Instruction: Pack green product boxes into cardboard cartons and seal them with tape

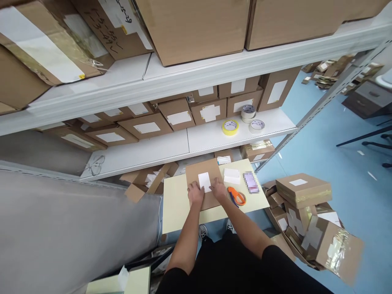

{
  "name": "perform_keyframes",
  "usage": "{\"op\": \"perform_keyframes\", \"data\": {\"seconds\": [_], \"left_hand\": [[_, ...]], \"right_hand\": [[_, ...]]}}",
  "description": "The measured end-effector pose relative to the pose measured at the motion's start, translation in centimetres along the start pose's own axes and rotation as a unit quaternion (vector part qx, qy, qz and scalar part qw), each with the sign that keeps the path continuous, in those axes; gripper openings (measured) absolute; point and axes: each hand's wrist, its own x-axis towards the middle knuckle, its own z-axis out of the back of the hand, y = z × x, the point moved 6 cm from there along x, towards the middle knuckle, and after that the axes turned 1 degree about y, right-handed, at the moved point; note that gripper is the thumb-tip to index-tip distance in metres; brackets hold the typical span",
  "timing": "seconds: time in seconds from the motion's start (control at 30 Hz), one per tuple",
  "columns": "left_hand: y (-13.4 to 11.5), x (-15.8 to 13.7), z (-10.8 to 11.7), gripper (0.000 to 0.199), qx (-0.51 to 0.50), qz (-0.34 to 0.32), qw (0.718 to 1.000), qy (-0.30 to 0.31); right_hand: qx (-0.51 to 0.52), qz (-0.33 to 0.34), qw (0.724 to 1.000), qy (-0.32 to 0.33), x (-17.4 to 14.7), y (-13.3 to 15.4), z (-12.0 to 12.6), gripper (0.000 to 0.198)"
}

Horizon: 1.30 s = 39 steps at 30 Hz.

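Observation:
A flat brown cardboard box or sheet [196,168] lies on the cream tabletop [174,206] in front of me. On it is a white label [204,181]. My left hand [196,192] rests on the cardboard at the label's lower left, fingers spread and thumb at its edge. My right hand [218,189] lies along the label's right side, fingers stretched over the cardboard. Right of the cardboard are an orange-handled tool [236,197], perhaps scissors or a tape cutter, and a stack of white labels [232,175]. A blurred, phone-like item [251,182] is beyond them.
A metal shelf [159,145] spans the back, holding labelled cartons [210,112], a yellow tape roll [230,127] and pale rolls [256,126]. A pile of boxes [303,190] stands on the floor at right. An open carton [147,179] sits left behind the table.

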Motion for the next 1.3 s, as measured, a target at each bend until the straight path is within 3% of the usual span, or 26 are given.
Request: {"op": "perform_keyframes", "data": {"seconds": [0.13, 0.23, 0.4, 0.5, 0.63, 0.7, 0.83, 0.9, 1.03, 1.1, 1.17, 1.23, 1.3], "left_hand": [[0.2, -2.2, -1.9, 0.053, 0.048, -0.185, 0.981, 0.018], [1.2, -3.5, -4.0, 0.059, 0.051, -0.234, 0.970, 0.047], [2.7, -3.6, -5.2, 0.060, 0.012, -0.228, 0.972, 0.061], [4.0, -3.3, -4.2, 0.058, -0.053, -0.250, 0.965, 0.061], [7.4, -2.4, -1.4, 0.058, -0.160, -0.246, 0.953, 0.078], [10.0, -1.7, 0.5, 0.061, -0.214, -0.207, 0.951, 0.087], [16.3, -1.0, 4.5, 0.068, -0.293, -0.083, 0.950, 0.065], [18.7, -1.6, 6.0, 0.070, -0.336, -0.049, 0.937, 0.081], [20.9, -3.7, 7.5, 0.084, -0.388, -0.040, 0.911, 0.137], [21.2, -4.3, 7.8, 0.090, -0.400, -0.048, 0.903, 0.147], [21.1, -4.4, 8.2, 0.086, -0.427, -0.067, 0.890, 0.144], [21.1, -4.2, 8.4, 0.076, -0.454, -0.079, 0.876, 0.138], [21.2, -3.9, 8.4, 0.067, -0.476, -0.083, 0.864, 0.141]], "right_hand": [[0.013, 0.019, 0.996, -0.087, -1.4, -3.3, 1.4, 0.040], [0.040, -0.007, 0.987, -0.156, -3.0, -6.5, 2.3, 0.043], [0.130, -0.073, 0.987, -0.051, -5.1, -8.3, -0.1, 0.047], [0.190, -0.083, 0.977, -0.056, -6.9, -6.7, -1.5, 0.054], [0.228, -0.018, 0.966, -0.119, -10.2, -2.4, -1.8, 0.062], [0.246, 0.044, 0.959, -0.134, -11.9, 0.4, -1.8, 0.062], [0.301, 0.175, 0.937, -0.037, -14.4, 5.8, -3.3, 0.059], [0.303, 0.169, 0.936, -0.056, -14.6, 6.7, -3.9, 0.062], [0.275, 0.058, 0.945, -0.169, -13.9, 6.2, -5.4, 0.071], [0.284, -0.004, 0.946, -0.154, -13.5, 6.1, -7.2, 0.073], [0.318, -0.024, 0.943, -0.095, -13.5, 6.8, -9.3, 0.070], [0.354, 0.008, 0.934, -0.042, -14.0, 8.4, -10.8, 0.062], [0.381, 0.058, 0.922, -0.029, -14.9, 9.9, -11.0, 0.055]]}}
